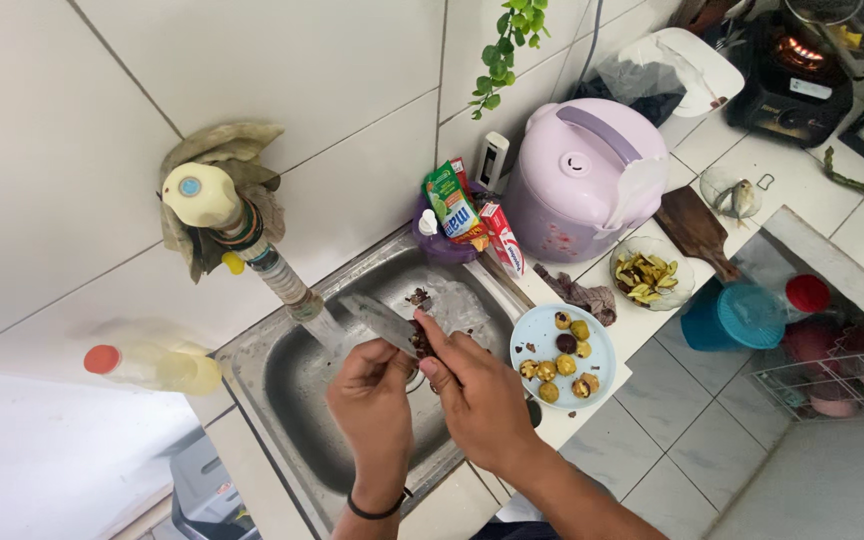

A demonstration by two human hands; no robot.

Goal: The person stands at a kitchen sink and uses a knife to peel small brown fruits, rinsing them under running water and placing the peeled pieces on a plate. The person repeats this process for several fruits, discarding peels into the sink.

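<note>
Head view: left hand gripped a knife, right hand pinched a fruit; the blade, beside those fingers, could slip and cut.

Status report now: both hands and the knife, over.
Left hand grips knife over sink. Right hand holds small dark piece at blade. Nothing blocking.

**Tiled kitchen corner around a steel sink**

White wall tiles are being lit evenly by soft daylight. A white tiled counter is being crowded beside the steel sink, and a pale tiled floor is being shown below it.
</note>
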